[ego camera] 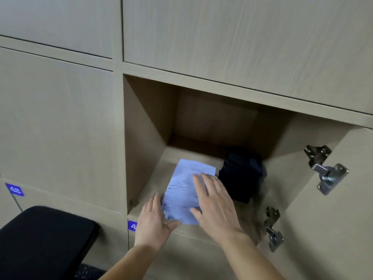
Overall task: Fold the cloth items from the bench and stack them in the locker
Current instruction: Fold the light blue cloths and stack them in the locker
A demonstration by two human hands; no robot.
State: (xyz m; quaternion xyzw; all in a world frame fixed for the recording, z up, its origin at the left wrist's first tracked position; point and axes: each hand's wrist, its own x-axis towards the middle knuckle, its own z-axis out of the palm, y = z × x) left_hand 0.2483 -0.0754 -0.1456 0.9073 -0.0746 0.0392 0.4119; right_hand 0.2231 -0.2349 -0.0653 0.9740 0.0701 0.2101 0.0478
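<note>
A black padded bench (44,239) is sitting at the bottom left, and the picture edge is cutting part of it off. Above it, a blue tag (14,189) is showing 48. A second blue tag (132,226) is peeking out beside the left hand (153,221), which is hiding most of its number. This hand is lying against the left edge of the light blue folded cloth (187,190), with its fingers straight and close together and its thumb touching the near corner. The cloth is lying on the floor of the open locker (145,122), near the front. The right hand (216,205) is pressing flat on top of it with its fingers a little spread, covering its near right part. Just to the right, a dark cloth (242,176) is sitting, too blurry to show its folds. Two metal hinges (325,170) are sticking out from the open door (333,229).
</note>
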